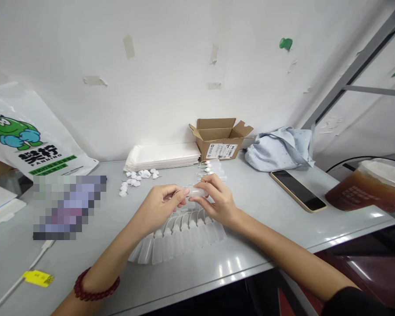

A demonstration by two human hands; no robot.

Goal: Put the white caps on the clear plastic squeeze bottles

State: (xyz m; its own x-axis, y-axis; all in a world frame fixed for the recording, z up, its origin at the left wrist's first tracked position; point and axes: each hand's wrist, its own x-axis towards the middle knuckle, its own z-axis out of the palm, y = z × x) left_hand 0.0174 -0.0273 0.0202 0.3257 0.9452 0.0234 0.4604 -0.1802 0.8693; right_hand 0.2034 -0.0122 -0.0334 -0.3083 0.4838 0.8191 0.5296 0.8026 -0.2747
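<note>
A small translucent plastic bottle (197, 192) lies sideways between my two hands above the table. My left hand (163, 206) pinches its left end with thumb and fingers. My right hand (221, 202) grips the other end, thumb below and fingers above. Just beneath them, a fanned row of similar bottles (167, 243) with white caps and thin cords or tubes rests on the table. Loose white caps (134, 177) lie in a scattered group beyond my left hand. Behind my right hand are several more capped bottles (217, 169). Fingers partly cover the held bottle's ends.
At the wall stand an open cardboard box (220, 147) and a flat white stack (164, 156). A blue cloth bag (276, 149), phone (298, 191) and drink cup (365, 186) are right. A printed plastic bag (36, 131), blurred device (70, 208) and cable (11, 287) are left.
</note>
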